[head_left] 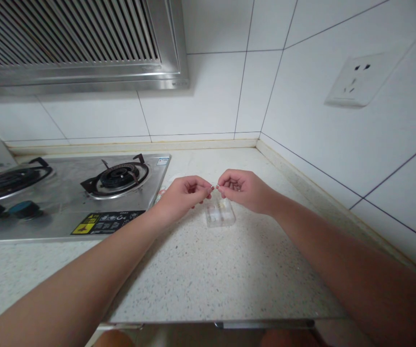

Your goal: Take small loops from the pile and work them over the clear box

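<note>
Both my hands meet above the speckled countertop (208,270), fingertips almost touching. My left hand (184,195) is closed in a pinch, and my right hand (242,190) is pinched the same way. Between the fingertips there is something tiny that I cannot make out. Just under and behind the hands lies a small clear plastic box (220,214) on the counter, with small pale items inside it.
A steel gas stove (66,197) with two burners and dark knobs fills the left of the counter. A range hood (77,43) hangs above it. White tiled walls close the back and right, with a wall socket (361,79) on the right.
</note>
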A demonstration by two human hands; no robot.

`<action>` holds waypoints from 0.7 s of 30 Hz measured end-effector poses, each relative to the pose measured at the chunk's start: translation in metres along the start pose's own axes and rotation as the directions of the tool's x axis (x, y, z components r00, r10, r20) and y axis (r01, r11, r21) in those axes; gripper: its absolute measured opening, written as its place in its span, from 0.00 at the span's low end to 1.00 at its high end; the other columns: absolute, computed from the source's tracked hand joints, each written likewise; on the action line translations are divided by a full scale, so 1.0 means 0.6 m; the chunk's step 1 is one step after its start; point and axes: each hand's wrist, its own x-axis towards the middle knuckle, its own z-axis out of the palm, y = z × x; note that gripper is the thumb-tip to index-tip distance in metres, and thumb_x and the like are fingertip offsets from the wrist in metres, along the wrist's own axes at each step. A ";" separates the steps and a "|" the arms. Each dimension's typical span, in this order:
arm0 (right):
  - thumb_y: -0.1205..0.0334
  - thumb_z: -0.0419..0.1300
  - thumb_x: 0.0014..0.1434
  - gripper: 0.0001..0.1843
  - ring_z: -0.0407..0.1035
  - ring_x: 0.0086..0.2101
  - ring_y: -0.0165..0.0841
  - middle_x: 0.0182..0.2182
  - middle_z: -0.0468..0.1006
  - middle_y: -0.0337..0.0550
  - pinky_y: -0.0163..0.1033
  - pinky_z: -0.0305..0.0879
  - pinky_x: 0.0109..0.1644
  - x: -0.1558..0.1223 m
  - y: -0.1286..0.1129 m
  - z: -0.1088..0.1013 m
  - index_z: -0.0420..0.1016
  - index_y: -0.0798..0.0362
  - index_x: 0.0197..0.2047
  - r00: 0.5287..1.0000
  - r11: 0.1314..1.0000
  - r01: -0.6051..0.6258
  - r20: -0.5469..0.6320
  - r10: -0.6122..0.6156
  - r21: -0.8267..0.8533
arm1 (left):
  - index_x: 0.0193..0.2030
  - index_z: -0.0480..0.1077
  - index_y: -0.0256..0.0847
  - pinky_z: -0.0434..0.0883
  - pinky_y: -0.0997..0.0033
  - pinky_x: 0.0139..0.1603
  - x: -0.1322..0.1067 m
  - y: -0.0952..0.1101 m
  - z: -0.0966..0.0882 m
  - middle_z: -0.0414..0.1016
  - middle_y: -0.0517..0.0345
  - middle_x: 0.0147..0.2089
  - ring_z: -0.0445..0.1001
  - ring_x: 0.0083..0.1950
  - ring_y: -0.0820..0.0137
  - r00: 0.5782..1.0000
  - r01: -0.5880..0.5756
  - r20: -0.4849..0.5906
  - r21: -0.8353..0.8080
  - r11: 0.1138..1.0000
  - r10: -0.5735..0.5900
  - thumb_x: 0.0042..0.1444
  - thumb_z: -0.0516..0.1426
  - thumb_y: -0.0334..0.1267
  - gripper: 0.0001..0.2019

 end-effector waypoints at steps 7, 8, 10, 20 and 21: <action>0.61 0.60 0.58 0.05 0.62 0.27 0.27 0.25 0.71 0.37 0.35 0.59 0.29 -0.001 -0.003 -0.002 0.71 0.54 0.34 1.000 1.000 0.001 -0.008 -0.001 -0.023 | 0.37 0.73 0.35 0.62 0.78 0.26 -0.001 -0.002 0.001 0.76 0.57 0.31 0.67 0.28 0.77 1.000 -0.017 0.001 -0.011 1.000 0.017 0.55 0.60 0.38 0.07; 0.61 0.60 0.58 0.05 0.62 0.27 0.27 0.25 0.71 0.37 0.35 0.59 0.29 -0.001 -0.003 -0.002 0.71 0.54 0.34 1.000 1.000 0.001 -0.010 -0.001 -0.024 | 0.37 0.73 0.36 0.62 0.78 0.26 -0.001 -0.003 0.001 0.76 0.57 0.31 0.68 0.28 0.77 1.000 -0.021 0.003 -0.010 1.000 0.021 0.55 0.60 0.38 0.07; 0.61 0.61 0.57 0.06 0.62 0.27 0.27 0.25 0.70 0.36 0.35 0.59 0.29 -0.001 -0.003 -0.001 0.71 0.54 0.34 1.000 1.000 0.000 -0.012 0.000 -0.026 | 0.37 0.73 0.36 0.62 0.78 0.26 0.000 -0.004 0.000 0.75 0.57 0.31 0.68 0.28 0.77 1.000 -0.027 0.003 -0.007 1.000 0.027 0.55 0.60 0.38 0.07; 0.58 0.62 0.56 0.08 0.61 0.26 0.27 0.24 0.68 0.35 0.35 0.58 0.28 -0.001 -0.002 -0.002 0.70 0.54 0.33 1.000 0.999 -0.001 -0.015 0.000 -0.053 | 0.35 0.72 0.35 0.62 0.78 0.25 0.000 -0.002 0.000 0.71 0.61 0.27 0.65 0.26 0.78 1.000 -0.028 -0.005 0.002 1.000 0.028 0.54 0.62 0.42 0.10; 0.58 0.62 0.56 0.08 0.61 0.26 0.27 0.24 0.68 0.35 0.35 0.58 0.28 -0.002 -0.003 -0.002 0.70 0.54 0.33 1.000 0.998 -0.002 -0.015 0.001 -0.057 | 0.34 0.71 0.36 0.61 0.78 0.25 0.000 -0.002 0.000 0.70 0.61 0.27 0.65 0.26 0.78 1.000 -0.026 -0.005 0.005 1.000 0.026 0.54 0.62 0.42 0.10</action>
